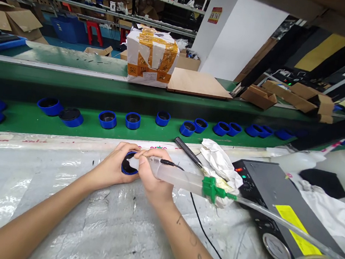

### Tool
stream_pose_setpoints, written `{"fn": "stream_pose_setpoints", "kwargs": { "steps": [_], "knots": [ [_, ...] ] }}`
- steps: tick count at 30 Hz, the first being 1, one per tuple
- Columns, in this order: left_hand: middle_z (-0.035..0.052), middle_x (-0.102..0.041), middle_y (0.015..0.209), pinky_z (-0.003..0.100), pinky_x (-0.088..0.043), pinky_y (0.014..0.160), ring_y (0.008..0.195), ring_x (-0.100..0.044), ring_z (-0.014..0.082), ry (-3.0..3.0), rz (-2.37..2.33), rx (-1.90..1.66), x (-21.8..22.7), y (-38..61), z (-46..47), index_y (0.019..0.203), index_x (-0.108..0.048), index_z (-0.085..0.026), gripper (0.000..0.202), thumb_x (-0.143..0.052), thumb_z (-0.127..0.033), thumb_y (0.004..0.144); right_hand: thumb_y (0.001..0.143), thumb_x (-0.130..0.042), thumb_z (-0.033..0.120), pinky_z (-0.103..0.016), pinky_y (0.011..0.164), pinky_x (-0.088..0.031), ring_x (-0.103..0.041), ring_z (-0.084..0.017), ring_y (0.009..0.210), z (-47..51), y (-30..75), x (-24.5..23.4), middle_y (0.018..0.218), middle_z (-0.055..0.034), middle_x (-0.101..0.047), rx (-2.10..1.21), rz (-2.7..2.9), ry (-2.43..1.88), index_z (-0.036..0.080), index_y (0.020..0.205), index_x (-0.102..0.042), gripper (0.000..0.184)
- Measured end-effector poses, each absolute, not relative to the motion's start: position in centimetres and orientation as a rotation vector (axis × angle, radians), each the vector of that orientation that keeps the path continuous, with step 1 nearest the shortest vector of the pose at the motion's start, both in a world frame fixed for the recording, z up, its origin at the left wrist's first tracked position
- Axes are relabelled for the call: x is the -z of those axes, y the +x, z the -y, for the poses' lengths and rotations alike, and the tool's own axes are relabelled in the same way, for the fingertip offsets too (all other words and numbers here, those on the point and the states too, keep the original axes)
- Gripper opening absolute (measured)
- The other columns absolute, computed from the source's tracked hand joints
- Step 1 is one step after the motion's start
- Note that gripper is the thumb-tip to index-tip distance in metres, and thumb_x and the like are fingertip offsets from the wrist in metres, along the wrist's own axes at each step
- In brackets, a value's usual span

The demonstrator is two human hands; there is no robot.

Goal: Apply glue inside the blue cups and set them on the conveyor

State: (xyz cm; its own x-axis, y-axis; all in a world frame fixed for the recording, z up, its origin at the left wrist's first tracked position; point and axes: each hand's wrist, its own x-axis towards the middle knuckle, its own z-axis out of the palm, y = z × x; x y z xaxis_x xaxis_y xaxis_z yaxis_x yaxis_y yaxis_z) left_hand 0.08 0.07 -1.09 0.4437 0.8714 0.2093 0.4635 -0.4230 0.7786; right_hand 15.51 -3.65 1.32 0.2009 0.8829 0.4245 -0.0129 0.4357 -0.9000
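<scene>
My left hand [112, 166] is curled around a small blue ring-shaped cap [127, 166] with a dark inside, held on the plastic-covered bench. My right hand [151, 175] grips a translucent dispensing syringe [179, 178] like a pen, its tip pointing into the cap. The syringe ends in a green fitting [212, 189] joined to a clear hose [286, 227] that runs off to the right. A thin black cable [199, 224] trails from under my right hand.
A row of several blue caps [133, 120] lies on the green conveyor belt [21, 118] beyond the bench. A grey dispenser box [280, 191] with a yellow label, a crumpled white cloth [219, 159] and a black tool [187, 151] sit at right. A taped parcel [151, 56] stands behind.
</scene>
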Motion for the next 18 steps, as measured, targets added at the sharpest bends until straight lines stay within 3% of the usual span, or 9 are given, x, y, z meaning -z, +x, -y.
{"fn": "stream_pose_setpoints", "kwargs": {
  "steps": [18],
  "knots": [
    [0.0072, -0.057, 0.127, 0.043, -0.051, 0.104, 0.122, -0.058, 0.0280, 2.118, -1.141, -0.796, 1.52, 0.04, -0.11, 0.128, -0.050, -0.027, 0.057, -0.077, -0.026, 0.078, 0.084, -0.067, 0.022, -0.039, 0.085, -0.060, -0.075, -0.021, 0.085, 3.07, 16.11, -1.64, 0.084, -0.0024, -0.076, -0.741, 1.137, -0.992, 0.023, 0.084, -0.064, 0.003]
  ]
}}
